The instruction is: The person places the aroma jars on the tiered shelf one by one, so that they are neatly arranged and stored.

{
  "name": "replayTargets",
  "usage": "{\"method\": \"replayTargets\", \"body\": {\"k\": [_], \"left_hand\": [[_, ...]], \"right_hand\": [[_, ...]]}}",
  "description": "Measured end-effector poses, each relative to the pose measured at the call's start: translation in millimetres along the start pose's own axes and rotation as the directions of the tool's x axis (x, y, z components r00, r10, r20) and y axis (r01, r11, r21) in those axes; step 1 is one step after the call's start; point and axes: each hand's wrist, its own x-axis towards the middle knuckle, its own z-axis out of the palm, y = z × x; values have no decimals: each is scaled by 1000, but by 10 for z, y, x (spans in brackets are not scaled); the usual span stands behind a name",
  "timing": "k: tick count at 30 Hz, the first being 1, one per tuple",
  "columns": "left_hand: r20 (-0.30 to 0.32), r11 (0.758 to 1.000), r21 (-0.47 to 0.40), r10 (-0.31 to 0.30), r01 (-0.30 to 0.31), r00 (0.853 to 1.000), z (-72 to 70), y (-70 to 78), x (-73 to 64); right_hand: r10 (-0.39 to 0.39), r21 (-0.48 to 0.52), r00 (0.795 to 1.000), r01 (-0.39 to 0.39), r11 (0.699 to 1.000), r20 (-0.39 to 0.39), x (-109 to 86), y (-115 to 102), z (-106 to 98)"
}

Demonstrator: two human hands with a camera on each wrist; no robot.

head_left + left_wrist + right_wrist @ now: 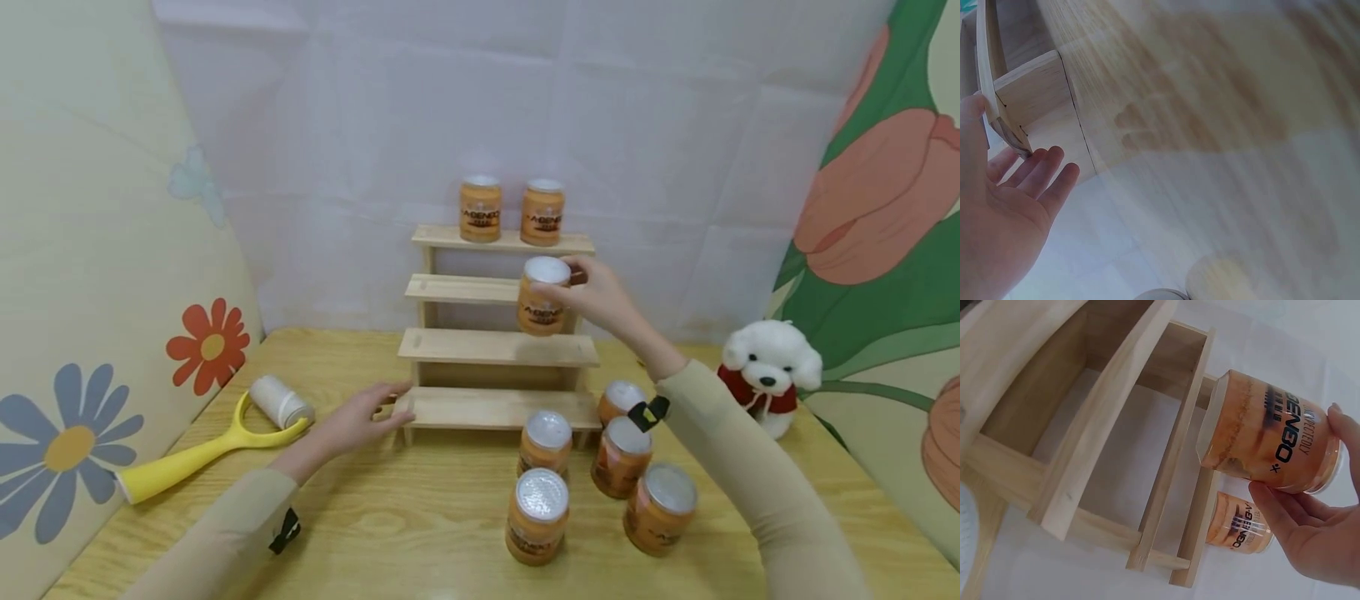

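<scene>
We see the right hand (596, 292) gripping one orange can (543, 310) by its side, thumb towards us, fingers round the far side. The can stands upright in the grip, long axis close to vertical, and lies to the left of the palm, so its pale lid and printed front are free. Behind and around it are the right-hand ends of the middle tiers of the wooden rack (498, 348). The relation we judge to matter most is that between the can's base and the second tier from the top; from the head view we cannot quite tell whether the base is above that board or out in front of it. The left hand (367, 421), fingers loosely spread and holding no can, touches the left end of the lowest tier, well apart from the gripped can. Above, two upright cans (480, 210) stand side by side on the top tier. Lower down, five more cans (537, 518) stand on the counter (420, 525), before the rack's right half and beside the right forearm.
</scene>
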Motion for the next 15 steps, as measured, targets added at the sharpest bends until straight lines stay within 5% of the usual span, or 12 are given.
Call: {"method": "replayTargets", "body": {"k": [15], "left_hand": [[8, 1000, -12, -4, 5, 1000, -12, 22, -20]], "right_hand": [[-29, 32, 999, 30, 999, -22, 335, -190, 243]]}}
